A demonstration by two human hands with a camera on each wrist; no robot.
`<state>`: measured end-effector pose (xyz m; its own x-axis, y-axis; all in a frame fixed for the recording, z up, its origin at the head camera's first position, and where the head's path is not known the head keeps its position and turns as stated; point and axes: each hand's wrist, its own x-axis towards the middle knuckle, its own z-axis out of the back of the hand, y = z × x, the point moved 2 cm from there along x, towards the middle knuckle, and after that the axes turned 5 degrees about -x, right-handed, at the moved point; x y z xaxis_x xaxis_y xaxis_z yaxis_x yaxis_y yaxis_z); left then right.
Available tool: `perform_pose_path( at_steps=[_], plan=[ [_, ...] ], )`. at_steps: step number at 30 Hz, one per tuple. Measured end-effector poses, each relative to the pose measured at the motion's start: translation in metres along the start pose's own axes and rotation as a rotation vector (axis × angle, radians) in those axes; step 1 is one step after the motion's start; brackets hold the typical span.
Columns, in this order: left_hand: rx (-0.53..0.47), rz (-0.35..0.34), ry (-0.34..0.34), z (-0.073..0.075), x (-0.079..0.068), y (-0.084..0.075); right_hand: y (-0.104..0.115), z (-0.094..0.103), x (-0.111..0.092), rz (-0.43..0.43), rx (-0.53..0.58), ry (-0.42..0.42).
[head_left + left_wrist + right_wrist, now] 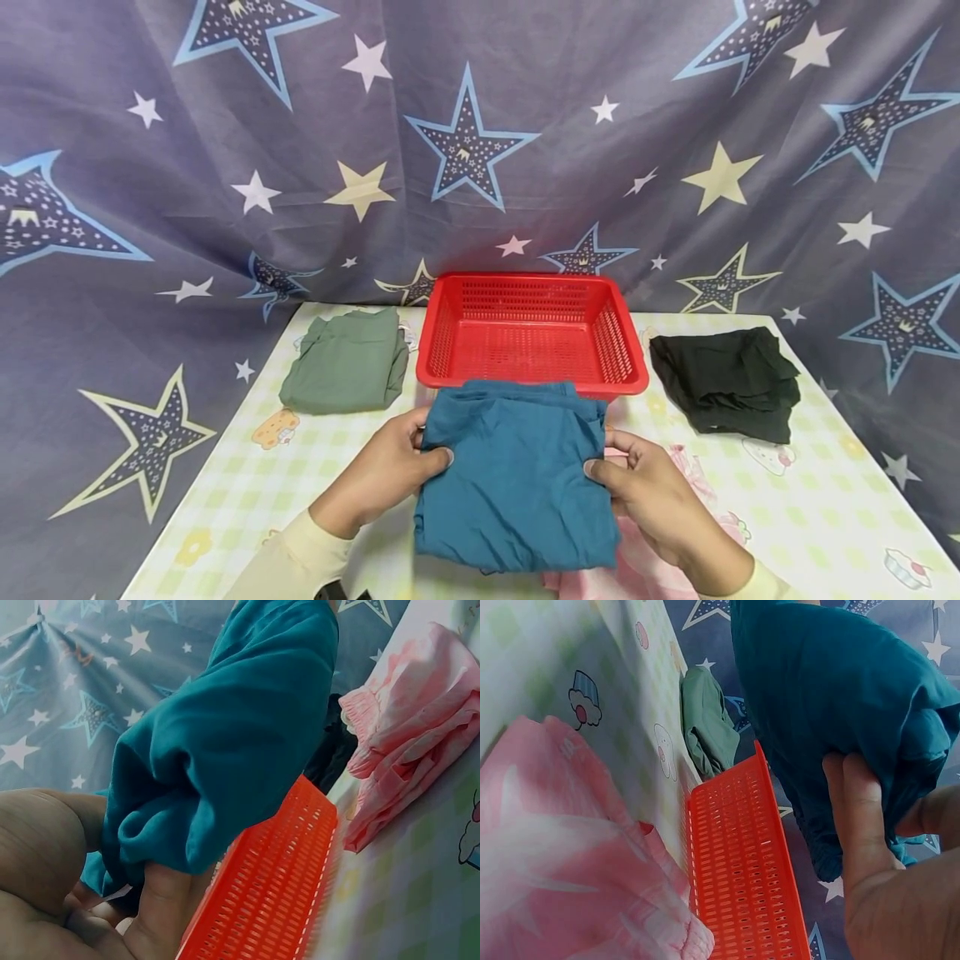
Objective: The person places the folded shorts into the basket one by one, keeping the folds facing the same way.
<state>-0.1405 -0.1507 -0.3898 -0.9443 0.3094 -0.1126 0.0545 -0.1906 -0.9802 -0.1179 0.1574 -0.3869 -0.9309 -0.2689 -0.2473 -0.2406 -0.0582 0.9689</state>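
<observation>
A folded teal garment (517,479) is held up above the table, its far edge overlapping the front rim of a red plastic basket (525,350) in the head view. My left hand (390,471) grips its left side, thumb on top and fingers beneath. On the other side my right hand (652,492) pinches it the same way. The left wrist view shows fingers tucked under the bunched teal cloth (217,742). From the right wrist, fingertips press against the cloth's underside (802,720). Beneath the right hand lies a pink garment (645,558), partly hidden.
A folded green garment (348,362) lies left of the basket. To the right is a folded black garment (727,379). The table has a pale checked cover (240,500), and a star-patterned curtain (465,233) hangs behind it.
</observation>
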Motion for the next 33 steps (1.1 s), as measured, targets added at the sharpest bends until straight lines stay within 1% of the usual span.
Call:
perform_pose_path(
  at_steps=[3,7,18,26,33],
  plan=[
    [0.012,0.0,-0.025,-0.001,0.002,0.0,0.0,0.001,0.002,0.011,-0.01,-0.008],
    [-0.011,0.0,-0.042,-0.001,0.005,0.0,0.001,0.002,0.005,0.021,-0.022,-0.02],
    [-0.031,-0.029,-0.043,0.0,0.011,-0.002,0.005,0.002,0.011,0.037,-0.023,-0.039],
    [-0.035,-0.056,-0.077,0.001,0.018,0.0,0.008,0.001,0.016,0.046,-0.018,-0.064],
    [-0.075,-0.054,-0.07,0.003,0.023,0.0,0.011,-0.001,0.021,0.049,-0.032,-0.105]
  ],
)
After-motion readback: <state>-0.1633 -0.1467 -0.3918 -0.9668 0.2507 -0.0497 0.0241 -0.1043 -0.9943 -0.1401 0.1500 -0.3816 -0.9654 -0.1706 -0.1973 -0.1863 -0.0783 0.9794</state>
